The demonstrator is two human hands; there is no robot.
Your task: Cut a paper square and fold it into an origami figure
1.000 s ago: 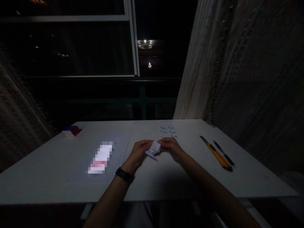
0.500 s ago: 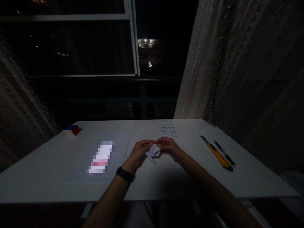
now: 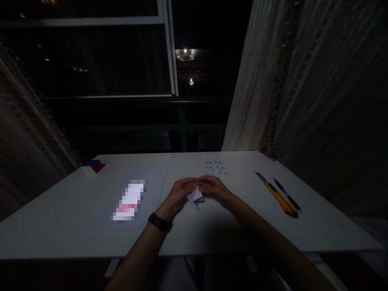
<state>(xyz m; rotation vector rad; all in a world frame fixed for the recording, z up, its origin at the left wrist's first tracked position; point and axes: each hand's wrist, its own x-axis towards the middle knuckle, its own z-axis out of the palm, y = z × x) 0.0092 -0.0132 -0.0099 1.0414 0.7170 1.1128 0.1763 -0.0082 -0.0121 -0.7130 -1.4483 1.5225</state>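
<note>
A small folded white paper (image 3: 196, 195) with pointed flaps is held between my hands above the middle of the white table (image 3: 194, 238). My left hand (image 3: 180, 193), with a black watch (image 3: 159, 222) at the wrist, pinches it from the left. From the right, my right hand (image 3: 216, 188) has its fingers closed on the upper part of the same paper. The fingertips of both hands meet at its top, and they hide that part of the folds. One narrow point sticks out toward me.
A yellow box cutter (image 3: 280, 198) with its blade out lies at the right beside a black pen (image 3: 286, 194). Several small paper pieces (image 3: 216, 166) sit behind my hands. At left are a lit, blurred-out screen (image 3: 129, 201), a sheet (image 3: 160, 178) and a coloured cube (image 3: 91, 166).
The folded paper has turned a little in my fingers, and less of its upper right side shows. My right fingers have shifted slightly over it; the table things stay put.
</note>
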